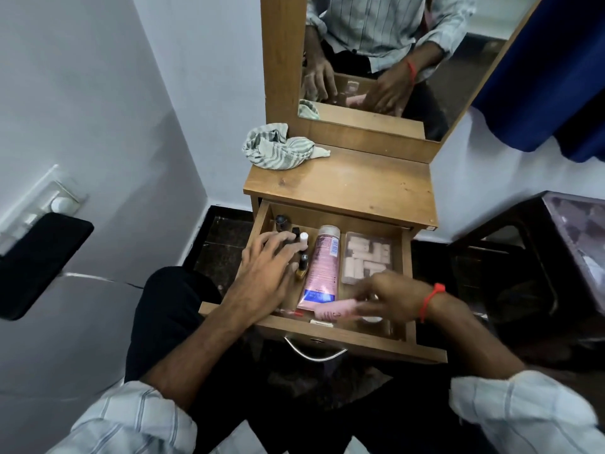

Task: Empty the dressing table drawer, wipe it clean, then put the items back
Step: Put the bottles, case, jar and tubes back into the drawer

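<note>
Over the open drawer [406, 257], your left hand [262, 273] spread loosely above small bottles [302, 253] at its left edge while your blurred right hand [389, 298] gripped a pink tube [334, 310] near its front edge; items seemed to be going back in, with the cloth [281, 147] lying unused on the tabletop's back-left corner, so next you'd have to set the tube down flat.

— What couldn't you make out in the drawer [406, 257]?

— The right hand [389, 298] was smeared with motion blur, so its grip on the pink tube [334, 311] was unclear. It also covered the near end of the clear box [366, 253] and most of a white lid [373, 320] by the front wall.

— And the left hand [268, 270]?

— It hid the lower parts of the small bottles [302, 244]; whether it held any, I couldn't tell. The print on the pink bottle [322, 267] was too small to read.

— Anything cut off?

— Both sleeves [523, 411] ran off the bottom edge, and the mirror [376, 44] off the top.
</note>
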A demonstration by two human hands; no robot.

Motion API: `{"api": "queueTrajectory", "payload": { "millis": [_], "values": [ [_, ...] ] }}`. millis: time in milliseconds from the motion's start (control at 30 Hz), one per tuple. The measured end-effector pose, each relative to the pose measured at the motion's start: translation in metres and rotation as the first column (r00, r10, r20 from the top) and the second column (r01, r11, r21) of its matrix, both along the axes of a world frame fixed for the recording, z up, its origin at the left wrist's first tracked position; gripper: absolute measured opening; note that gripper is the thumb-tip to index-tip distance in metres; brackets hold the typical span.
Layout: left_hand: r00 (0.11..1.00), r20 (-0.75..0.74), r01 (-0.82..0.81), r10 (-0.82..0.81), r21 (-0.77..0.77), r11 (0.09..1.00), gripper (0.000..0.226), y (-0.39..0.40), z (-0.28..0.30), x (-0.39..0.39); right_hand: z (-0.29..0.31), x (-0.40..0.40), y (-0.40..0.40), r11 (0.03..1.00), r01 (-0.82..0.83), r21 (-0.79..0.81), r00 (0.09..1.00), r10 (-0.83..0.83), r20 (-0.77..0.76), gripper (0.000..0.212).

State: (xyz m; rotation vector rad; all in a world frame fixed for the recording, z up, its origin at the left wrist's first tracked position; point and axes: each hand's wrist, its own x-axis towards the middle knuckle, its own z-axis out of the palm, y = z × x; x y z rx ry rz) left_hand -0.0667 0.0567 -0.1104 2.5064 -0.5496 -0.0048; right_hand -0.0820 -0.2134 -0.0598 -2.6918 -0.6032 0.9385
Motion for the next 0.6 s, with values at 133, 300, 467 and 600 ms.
{"api": "queueTrajectory", "payload": {
  "millis": [133, 300, 467, 600],
  "values": [
    [1.000, 0.017, -0.016, 0.016, -0.009, 1.000, 0.042, 0.001, 0.001, -0.002, -0.025, -0.013, 0.009, 0.996, 0.060, -0.069, 0.997, -0.057, 0.047, 0.063],
    [1.000, 0.015, -0.027, 0.027, 0.008, 1.000, 0.042, 0.000, 0.001, -0.002, -0.026, -0.014, 0.016, 0.977, 0.051, -0.205, 0.990, -0.023, 0.136, 0.026],
    [1.000, -0.004, -0.022, 0.022, 0.016, 1.000, 0.042, 0.000, 0.000, -0.001, -0.026, -0.016, 0.017, 0.982, 0.090, -0.166, 0.983, -0.060, 0.176, 0.016],
    [1.000, -0.003, -0.004, 0.004, 0.001, 1.000, 0.042, 0.000, -0.001, -0.001, -0.022, -0.020, 0.013, 0.986, 0.105, -0.131, 0.970, -0.072, 0.233, 0.015]
  ]
}}
